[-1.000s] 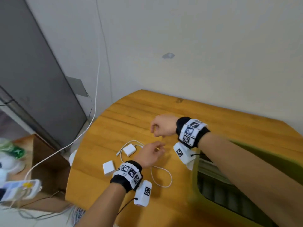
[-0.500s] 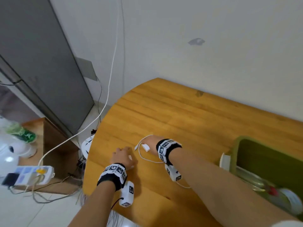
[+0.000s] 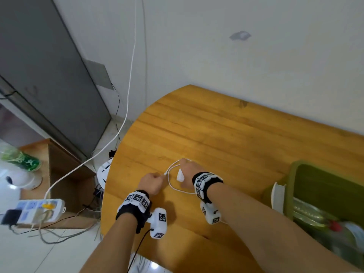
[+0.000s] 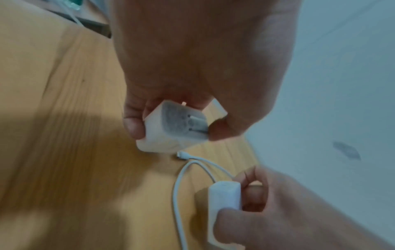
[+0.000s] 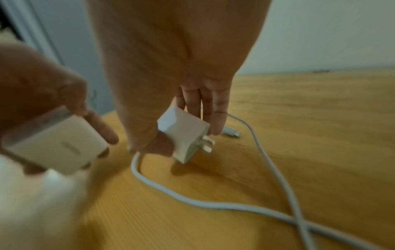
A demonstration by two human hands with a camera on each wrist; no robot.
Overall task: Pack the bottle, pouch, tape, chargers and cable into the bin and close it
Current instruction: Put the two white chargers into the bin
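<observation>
wall (image 3: pixel 216 46): pale | floor (image 3: pixel 29 257): light tile | cabinet (image 3: pixel 39 66): grey | side table (image 3: pixel 65 174): wooden

Two chargers (image 4: pixel 174 130) (image 4: pixel 224 196), one cable (image 5: pixel 213 204), one bin (image 3: pixel 323 186).

I'm looking into a lived-in room of a home, by the look of it. A rounded wooden table (image 3: pixel 226 138) sits against a plain white wall (image 3: pixel 256 56). Down on the tiled floor (image 3: pixel 29 253) there's a white power strip (image 3: pixel 39 209) with tangled cords, a low wooden cabinet (image 3: pixel 65 174) carrying a green drink bottle (image 3: pixel 21 160), and a grey door (image 3: pixel 43 75) beside it.
</observation>
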